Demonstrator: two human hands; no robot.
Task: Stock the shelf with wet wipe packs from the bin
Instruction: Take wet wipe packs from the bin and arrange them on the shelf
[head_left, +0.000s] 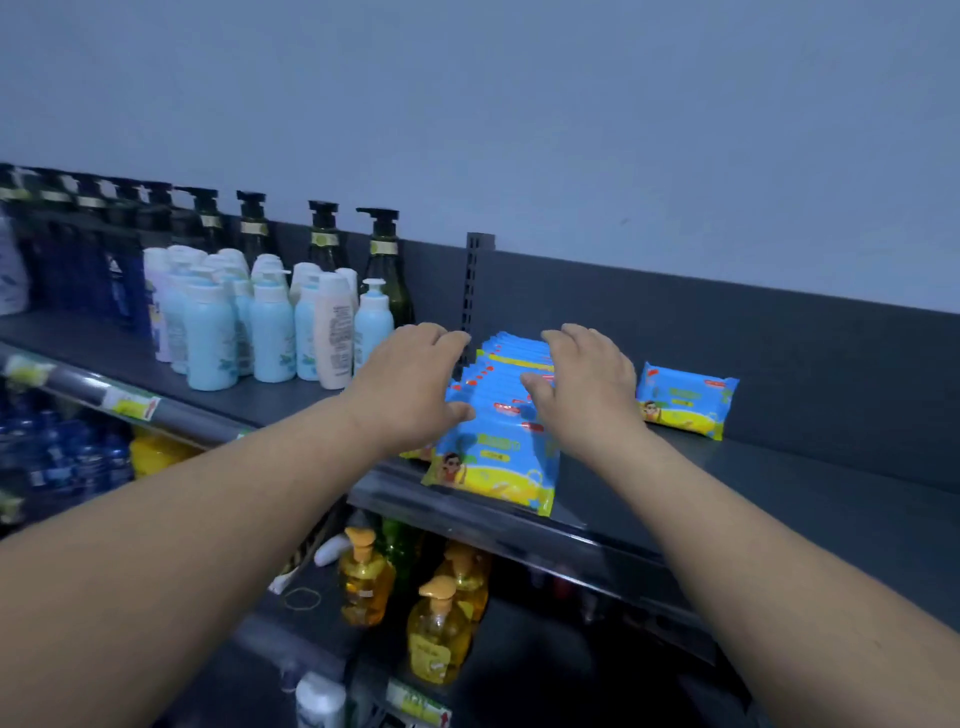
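1. The row of wet wipe packs (493, 457) is standing on edge on the top shelf (779, 483), with its front pack sitting at the shelf's front lip.
2. The packs are showing glossy blue and yellow film with a cartoon figure. They are probably light, soft and slippery, so squeezing the row from both sides looks safest.
3. The left hand (415, 384) and right hand (587, 389) are bracketing the row, with fingers loosely bent, pressing rather than closing round any pack.
4. A lone pack (685, 400) is standing farther right, apart from the row.
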